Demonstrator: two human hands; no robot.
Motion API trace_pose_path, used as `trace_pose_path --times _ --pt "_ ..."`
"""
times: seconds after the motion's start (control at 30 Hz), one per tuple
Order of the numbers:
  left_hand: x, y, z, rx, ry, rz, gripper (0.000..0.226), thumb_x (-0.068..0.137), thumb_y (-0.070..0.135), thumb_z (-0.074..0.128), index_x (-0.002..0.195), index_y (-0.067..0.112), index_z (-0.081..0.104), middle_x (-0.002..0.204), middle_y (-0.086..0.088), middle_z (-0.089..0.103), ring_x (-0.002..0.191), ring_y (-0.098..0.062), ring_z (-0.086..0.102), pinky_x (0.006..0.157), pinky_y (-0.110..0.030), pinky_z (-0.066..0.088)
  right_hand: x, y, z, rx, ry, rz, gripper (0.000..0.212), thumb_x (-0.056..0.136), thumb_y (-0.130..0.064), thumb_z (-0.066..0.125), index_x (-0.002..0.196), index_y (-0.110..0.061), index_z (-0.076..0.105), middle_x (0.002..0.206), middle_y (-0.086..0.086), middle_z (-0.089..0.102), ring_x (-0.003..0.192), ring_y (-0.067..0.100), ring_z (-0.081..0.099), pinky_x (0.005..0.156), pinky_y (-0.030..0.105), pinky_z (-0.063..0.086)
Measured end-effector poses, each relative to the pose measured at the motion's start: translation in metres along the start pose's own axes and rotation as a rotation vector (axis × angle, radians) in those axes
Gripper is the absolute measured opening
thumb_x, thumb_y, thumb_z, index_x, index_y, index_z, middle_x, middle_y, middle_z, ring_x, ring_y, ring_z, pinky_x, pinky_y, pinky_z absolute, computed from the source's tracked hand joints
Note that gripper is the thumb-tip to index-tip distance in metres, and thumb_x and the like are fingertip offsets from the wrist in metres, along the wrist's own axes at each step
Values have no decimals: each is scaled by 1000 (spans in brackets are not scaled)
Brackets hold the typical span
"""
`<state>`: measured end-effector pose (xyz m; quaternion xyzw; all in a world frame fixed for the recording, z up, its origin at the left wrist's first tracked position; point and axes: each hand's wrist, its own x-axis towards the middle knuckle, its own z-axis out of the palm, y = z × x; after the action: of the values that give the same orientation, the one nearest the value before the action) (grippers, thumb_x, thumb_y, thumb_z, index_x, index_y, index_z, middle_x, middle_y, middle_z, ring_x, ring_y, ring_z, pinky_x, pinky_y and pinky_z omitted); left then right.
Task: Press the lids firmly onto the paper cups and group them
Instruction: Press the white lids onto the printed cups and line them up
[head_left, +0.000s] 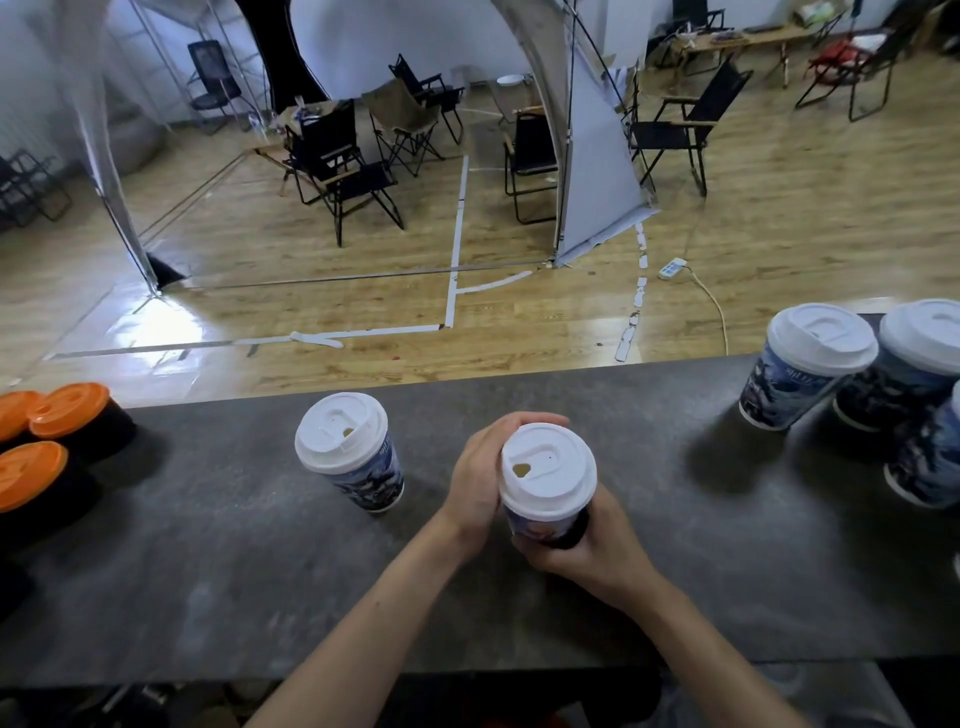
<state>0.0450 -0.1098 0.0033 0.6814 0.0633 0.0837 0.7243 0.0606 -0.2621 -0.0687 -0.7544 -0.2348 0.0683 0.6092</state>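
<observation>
Five blue-printed paper cups with white lids show on the grey surface. One cup sits in the middle, nearer the front edge than the back, its white lid seated on top with the sip hole open. The left hand wraps the cup's left and far side, fingers curled together around the lid rim. The right hand grips the cup body from the near right side, its fingers closed around the cup wall. A second lidded cup stands alone just to the left, apart from the hands. Three more lidded cups are bunched together at the right end, near the back edge, partly cut off by the frame. Pale lettering runs across the blue prints, too small to read. At the left end, three black cups with orange lids stand close together.
</observation>
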Motion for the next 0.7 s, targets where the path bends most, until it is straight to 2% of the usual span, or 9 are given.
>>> trace_pose_path --times 0.17,0.27,0.33,0.43,0.53,0.6,0.7 --pt "-14 -10 12 -8 182 42 36 105 6 37 106 1 72 98 0 78 93 -9 71 80 -18 52 1 -4 4 37 54 18 94 59 -33 101 138 -23 52 132 -12 65 125 11 62 101 29 52" --pt "-5 -2 7 -9 71 5 40 98 24 40 108 5 75 104 -5 78 99 -15 70 87 -25 54 0 -3 1 16 51 -5 89 64 -23 99 140 -22 52 132 -18 65 125 7 61 102 23 50" --pt "-1 1 2 6 5 -9 44 96 28 39 106 7 76 106 -8 78 102 -18 70 91 -29 53 0 -2 0 4 22 -13 85 68 -16 96 141 -20 52 132 -20 65 126 7 61 104 25 50" --pt "-7 -3 5 9 93 38 40 96 20 39 104 2 75 102 -3 78 98 -12 70 86 -22 53 0 -2 4 6 20 -10 86 68 -22 97 142 -19 51 135 -13 64 128 12 60 105 30 51" --pt "-12 -8 9 6 180 34 36 104 7 38 103 3 74 101 0 78 96 -7 70 83 -17 51 0 -5 5 7 58 -3 90 63 -30 100 138 -26 50 132 -19 63 125 7 61 101 22 50" --pt "-8 -6 5 10 124 17 35 99 17 42 102 7 76 104 -2 78 100 -10 70 86 -20 52 -1 -5 2 1 59 -16 89 64 -25 99 138 -25 50 131 -23 62 124 4 60 99 17 48" --pt "-3 1 0 5 -4 -24 42 94 30 40 100 16 80 107 -5 78 105 -17 69 95 -31 52 -2 -4 0 -5 9 -19 86 68 -20 96 142 -19 51 133 -21 63 126 5 60 103 20 48"
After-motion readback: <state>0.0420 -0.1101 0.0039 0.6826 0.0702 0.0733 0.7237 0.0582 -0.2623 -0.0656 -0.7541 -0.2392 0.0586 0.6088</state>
